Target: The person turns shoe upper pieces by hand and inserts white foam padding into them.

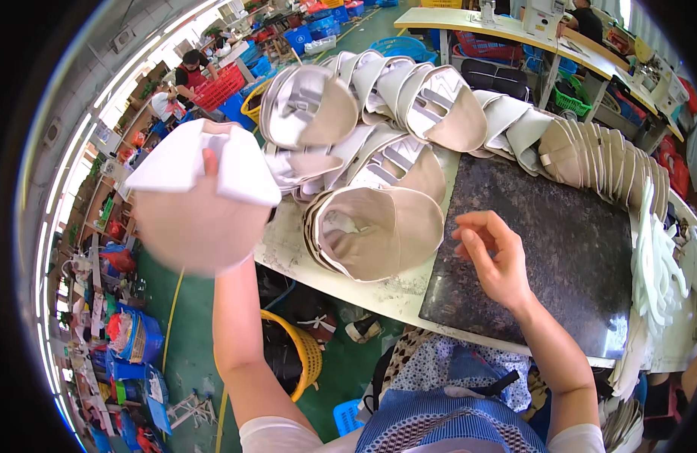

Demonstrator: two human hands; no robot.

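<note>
My left hand (210,161) grips a beige cap (197,226) with white stiff panels, raised off the table's left side. Only the thumb shows over the cap's edge; the other fingers are hidden behind it, and the cap is slightly smeared by motion. My right hand (497,260) hovers over the near left part of a dark, mottled board (544,249). Its fingers are loosely bent and apart, with nothing in them. Between my hands, a small nested stack of beige caps (378,234) lies on its side on the pale table (288,253).
More nested caps (446,109) crowd the table's far side, and a long row (597,155) curves along the right. White strips (654,264) hang at the right edge. Below the table stands a yellow basket (310,355). Other people (193,75) work farther off.
</note>
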